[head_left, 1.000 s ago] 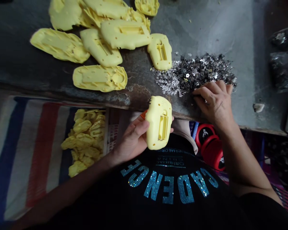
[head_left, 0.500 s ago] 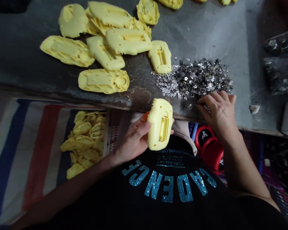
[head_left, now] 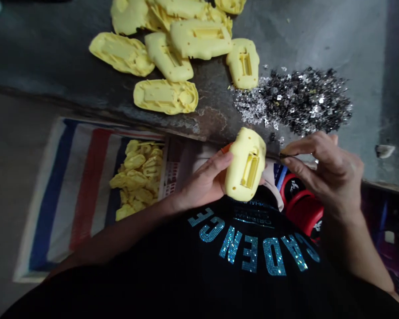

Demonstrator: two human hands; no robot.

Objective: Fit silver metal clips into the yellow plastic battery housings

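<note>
Left hand [head_left: 208, 180] is gripping a yellow shell [head_left: 244, 165]; right hand [head_left: 335, 172] is pinching a small dark piece [head_left: 282, 155], hovering near metal clips [head_left: 307, 101] lying on the tabletop [head_left: 365, 117].

Pretty sure we're looking at a small assembly workshop here
A scuffed grey worktop [head_left: 309, 40] is carrying piled yellow plastic shells [head_left: 201, 39] and a loose heap of tiny metal bits [head_left: 309, 99], loads of similar pieces. More yellow parts [head_left: 134, 177] are sitting jumbled in bulk down below the worktop's edge, right beside a striped sheet [head_left: 89, 186].
</note>
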